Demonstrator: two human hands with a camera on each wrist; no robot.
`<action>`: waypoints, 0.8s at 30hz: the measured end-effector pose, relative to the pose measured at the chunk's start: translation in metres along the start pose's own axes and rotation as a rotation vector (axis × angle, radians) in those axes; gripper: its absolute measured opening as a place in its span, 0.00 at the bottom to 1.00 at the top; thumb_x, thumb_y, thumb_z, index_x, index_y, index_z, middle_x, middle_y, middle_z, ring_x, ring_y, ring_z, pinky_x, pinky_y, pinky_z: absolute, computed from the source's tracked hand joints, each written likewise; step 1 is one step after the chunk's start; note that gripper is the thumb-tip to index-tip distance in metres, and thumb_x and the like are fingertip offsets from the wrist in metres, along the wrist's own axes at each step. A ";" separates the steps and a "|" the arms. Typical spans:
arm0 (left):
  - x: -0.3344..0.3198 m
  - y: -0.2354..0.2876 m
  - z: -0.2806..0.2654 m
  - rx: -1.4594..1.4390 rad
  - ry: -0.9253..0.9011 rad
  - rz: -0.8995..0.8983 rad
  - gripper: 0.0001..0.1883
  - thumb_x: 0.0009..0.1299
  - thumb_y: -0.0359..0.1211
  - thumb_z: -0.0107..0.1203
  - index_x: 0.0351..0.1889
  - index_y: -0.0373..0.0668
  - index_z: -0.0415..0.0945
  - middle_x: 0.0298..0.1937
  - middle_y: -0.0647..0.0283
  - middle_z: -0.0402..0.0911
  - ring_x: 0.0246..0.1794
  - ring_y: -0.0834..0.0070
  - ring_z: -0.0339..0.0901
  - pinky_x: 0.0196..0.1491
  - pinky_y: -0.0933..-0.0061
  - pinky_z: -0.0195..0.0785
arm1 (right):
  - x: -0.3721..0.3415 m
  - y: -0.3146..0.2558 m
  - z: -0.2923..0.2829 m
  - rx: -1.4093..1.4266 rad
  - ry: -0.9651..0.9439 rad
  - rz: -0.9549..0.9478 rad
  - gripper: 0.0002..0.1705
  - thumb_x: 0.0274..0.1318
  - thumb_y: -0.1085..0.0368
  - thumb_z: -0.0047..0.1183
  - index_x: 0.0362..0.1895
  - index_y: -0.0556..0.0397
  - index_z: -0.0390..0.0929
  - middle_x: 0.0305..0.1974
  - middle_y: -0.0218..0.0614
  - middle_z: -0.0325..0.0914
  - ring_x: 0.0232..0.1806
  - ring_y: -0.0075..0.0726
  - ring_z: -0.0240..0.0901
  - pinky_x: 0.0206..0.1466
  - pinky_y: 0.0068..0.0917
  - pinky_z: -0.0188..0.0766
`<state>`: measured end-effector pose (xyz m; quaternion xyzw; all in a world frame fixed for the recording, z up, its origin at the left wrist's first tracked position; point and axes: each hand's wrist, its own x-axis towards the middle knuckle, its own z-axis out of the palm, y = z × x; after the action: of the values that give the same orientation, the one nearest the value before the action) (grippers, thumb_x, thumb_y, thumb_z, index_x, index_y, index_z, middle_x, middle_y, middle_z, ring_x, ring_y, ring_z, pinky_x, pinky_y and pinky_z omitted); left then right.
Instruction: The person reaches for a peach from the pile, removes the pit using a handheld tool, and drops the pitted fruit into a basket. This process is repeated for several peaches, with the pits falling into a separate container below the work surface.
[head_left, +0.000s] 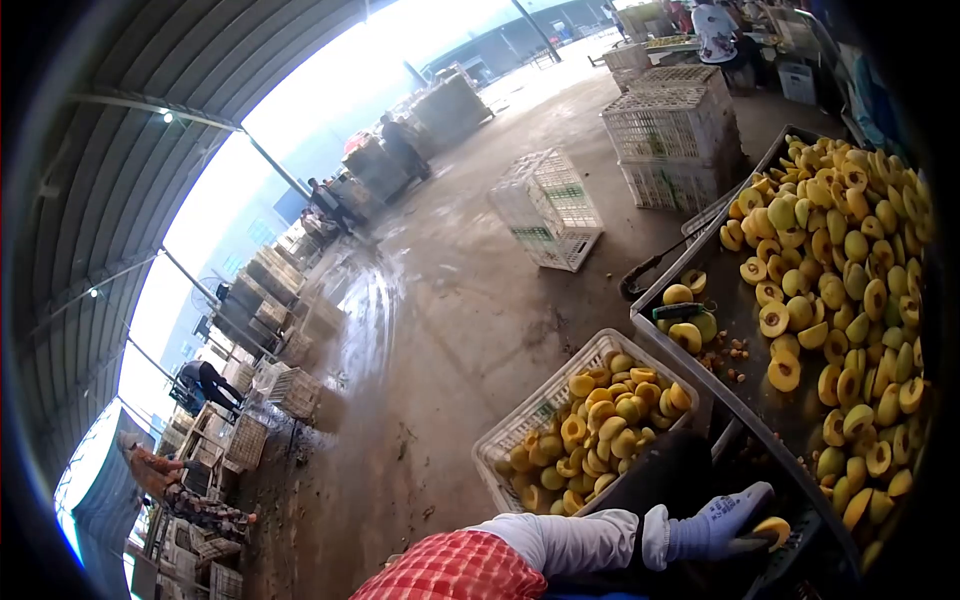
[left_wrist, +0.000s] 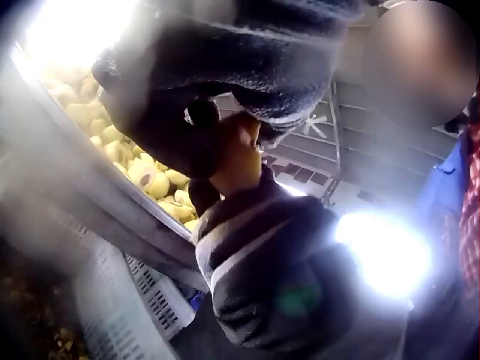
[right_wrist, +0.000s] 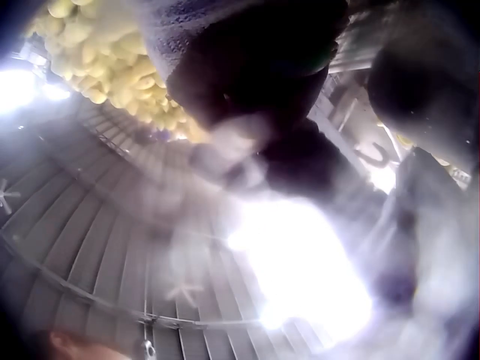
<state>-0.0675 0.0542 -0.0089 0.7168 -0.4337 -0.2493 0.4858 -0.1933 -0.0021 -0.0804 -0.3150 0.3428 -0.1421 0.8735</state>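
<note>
Head view: a crate (head_left: 545, 388) sits beside heaped fruit halves (head_left: 875, 300).

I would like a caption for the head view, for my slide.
A gloved hand holds a fruit half beside a tray heaped with cut fruit, a loaded crate nearby.

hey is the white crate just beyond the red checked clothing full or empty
Mostly full: in the head view, halved fruit heaps across the white crate, near its rim on the right.
</note>
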 end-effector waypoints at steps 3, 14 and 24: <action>-0.009 -0.002 0.011 -0.486 0.050 -0.315 0.17 0.71 0.38 0.52 0.50 0.35 0.67 0.40 0.58 0.76 0.43 0.74 0.74 0.46 0.71 0.68 | -0.009 -0.001 0.002 -0.128 0.055 -0.225 0.25 0.67 0.49 0.41 0.57 0.54 0.66 0.50 0.50 0.69 0.48 0.48 0.72 0.46 0.42 0.73; -0.023 0.004 0.029 -0.793 0.154 -0.376 0.20 0.75 0.43 0.47 0.51 0.34 0.74 0.46 0.61 0.77 0.48 0.78 0.73 0.53 0.78 0.65 | -0.057 -0.027 0.018 -1.029 0.133 -0.608 0.16 0.62 0.67 0.44 0.50 0.64 0.68 0.33 0.59 0.75 0.35 0.63 0.75 0.36 0.42 0.72; -0.027 0.002 0.030 -0.516 0.165 -0.212 0.16 0.74 0.39 0.48 0.49 0.35 0.74 0.39 0.62 0.79 0.39 0.80 0.74 0.44 0.79 0.68 | -0.071 -0.019 0.023 -0.494 -0.008 -0.240 0.19 0.70 0.54 0.39 0.40 0.59 0.71 0.19 0.35 0.72 0.14 0.30 0.66 0.19 0.23 0.63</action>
<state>-0.1052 0.0631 -0.0212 0.6289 -0.2375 -0.3415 0.6568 -0.2299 0.0273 -0.0190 -0.5576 0.3240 -0.1554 0.7483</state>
